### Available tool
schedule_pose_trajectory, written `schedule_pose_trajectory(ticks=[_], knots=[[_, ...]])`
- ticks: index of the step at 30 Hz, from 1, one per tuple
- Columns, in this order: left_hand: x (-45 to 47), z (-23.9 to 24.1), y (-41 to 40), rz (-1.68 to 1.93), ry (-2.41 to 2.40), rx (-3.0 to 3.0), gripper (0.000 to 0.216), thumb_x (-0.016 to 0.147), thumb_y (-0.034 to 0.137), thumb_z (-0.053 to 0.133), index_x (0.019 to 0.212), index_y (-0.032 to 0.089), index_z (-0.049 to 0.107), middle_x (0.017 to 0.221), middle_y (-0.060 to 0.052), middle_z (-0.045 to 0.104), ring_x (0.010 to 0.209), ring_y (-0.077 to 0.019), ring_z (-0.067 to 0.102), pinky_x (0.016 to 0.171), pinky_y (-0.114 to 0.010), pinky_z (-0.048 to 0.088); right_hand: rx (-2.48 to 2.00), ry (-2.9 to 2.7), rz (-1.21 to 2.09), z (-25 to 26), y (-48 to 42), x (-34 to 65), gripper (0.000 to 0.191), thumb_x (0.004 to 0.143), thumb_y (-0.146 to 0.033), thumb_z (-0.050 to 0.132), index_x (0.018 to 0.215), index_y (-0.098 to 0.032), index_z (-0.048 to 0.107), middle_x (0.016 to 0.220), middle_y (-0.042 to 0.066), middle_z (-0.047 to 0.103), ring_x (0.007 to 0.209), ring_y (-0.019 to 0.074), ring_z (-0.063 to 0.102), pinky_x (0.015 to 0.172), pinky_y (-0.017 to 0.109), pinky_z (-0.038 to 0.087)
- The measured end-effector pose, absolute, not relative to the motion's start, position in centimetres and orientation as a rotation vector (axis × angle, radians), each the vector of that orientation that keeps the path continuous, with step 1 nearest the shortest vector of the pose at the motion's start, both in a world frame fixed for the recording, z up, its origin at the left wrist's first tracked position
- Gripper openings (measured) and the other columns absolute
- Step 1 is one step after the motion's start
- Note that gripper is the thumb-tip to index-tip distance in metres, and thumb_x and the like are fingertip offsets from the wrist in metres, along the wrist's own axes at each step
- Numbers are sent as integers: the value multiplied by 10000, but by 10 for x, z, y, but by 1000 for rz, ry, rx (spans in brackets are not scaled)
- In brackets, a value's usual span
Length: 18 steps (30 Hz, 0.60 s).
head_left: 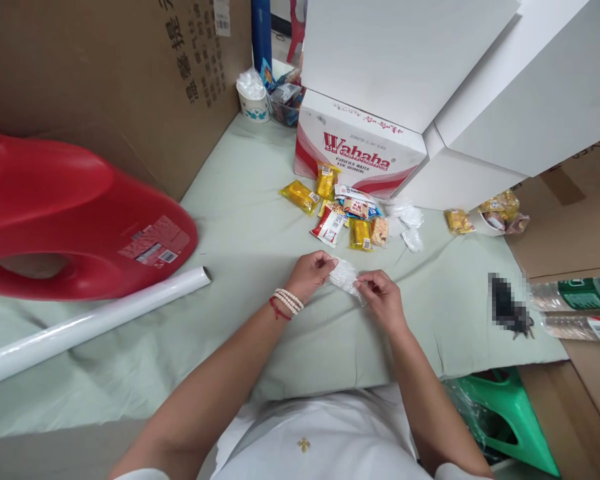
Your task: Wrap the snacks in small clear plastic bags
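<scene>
Between my two hands is a crumpled clear plastic bag (345, 276), held just above the cloth-covered table (240, 220). My left hand (313, 272), with beads and a red cord at the wrist, pinches its upper left end. At the lower right end, my right hand (381, 297) grips it between thumb and fingers. Just beyond lies a group of wrapped snacks: yellow packets (300, 197), a red and white packet (329, 224) and a pinkish piece (379, 231). More crumpled clear bags (406, 219) lie to their right.
A Wahaha carton (355, 147) and white boxes (405, 53) stand behind. On the left are a red jug (90, 220) and a white roll (95, 323). To the right are a cup of snacks (490, 223), blurred keys (510, 307) and plastic bottles (580, 293). A paper cup (254, 107) stands at the back.
</scene>
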State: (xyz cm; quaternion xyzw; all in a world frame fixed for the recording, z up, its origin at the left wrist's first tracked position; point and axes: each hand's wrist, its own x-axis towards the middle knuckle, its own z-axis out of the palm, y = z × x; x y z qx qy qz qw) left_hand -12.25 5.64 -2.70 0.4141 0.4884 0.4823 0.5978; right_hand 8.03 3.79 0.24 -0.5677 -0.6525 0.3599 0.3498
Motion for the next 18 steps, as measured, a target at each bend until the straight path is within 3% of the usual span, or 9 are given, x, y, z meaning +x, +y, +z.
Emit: schedule_pose_trajectory(ticks=[3,5,7,9,11,15,18], knots=[[-122,-21,55,1212,1050,894,480,737,599,785,715,184,545,636,46,501,593,-90,450,564,-224,390,-1498,-1475,1103,12,33,84,246,794,-472,795,829,-234,745,746,0,633,618,141,472,610,286,403],[-121,-18,53,1250,944,808,513,714,633,806,784,175,585,818,-4,602,760,-124,566,680,-244,488,-1479,-1325,1245,16,31,82,309,744,-507,831,817,-222,736,709,-3,645,609,141,487,586,276,388],[-120,-16,50,1205,797,684,562,685,626,840,981,203,618,1081,-45,632,940,-171,634,798,-314,551,-1443,-1240,1335,17,30,78,347,711,-525,854,805,-213,735,703,1,660,602,137,499,575,270,386],[-117,-17,47,1125,711,621,736,623,518,924,1219,272,570,1252,-62,597,977,-179,662,841,-358,565,-1425,-1245,1382,16,29,73,357,704,-527,862,800,-206,741,687,1,656,589,129,489,568,265,381],[-113,-20,45,1095,738,642,871,550,389,981,1294,272,543,1227,-66,623,906,-153,669,834,-331,551,-1429,-1293,1403,15,28,70,353,709,-524,864,795,-203,745,660,-4,636,579,122,467,561,259,366],[-110,-26,47,1123,772,678,638,545,347,982,1052,161,643,957,-44,693,836,-146,647,810,-296,525,-1412,-1221,1376,14,25,71,371,685,-530,875,762,-203,717,645,-17,598,588,120,446,564,254,355],[-112,-25,48,1144,745,666,585,536,327,987,989,159,656,930,-24,702,839,-142,643,814,-292,519,-1369,-1084,1372,14,23,74,388,671,-533,880,765,-206,694,670,-20,587,593,119,443,560,250,353]])
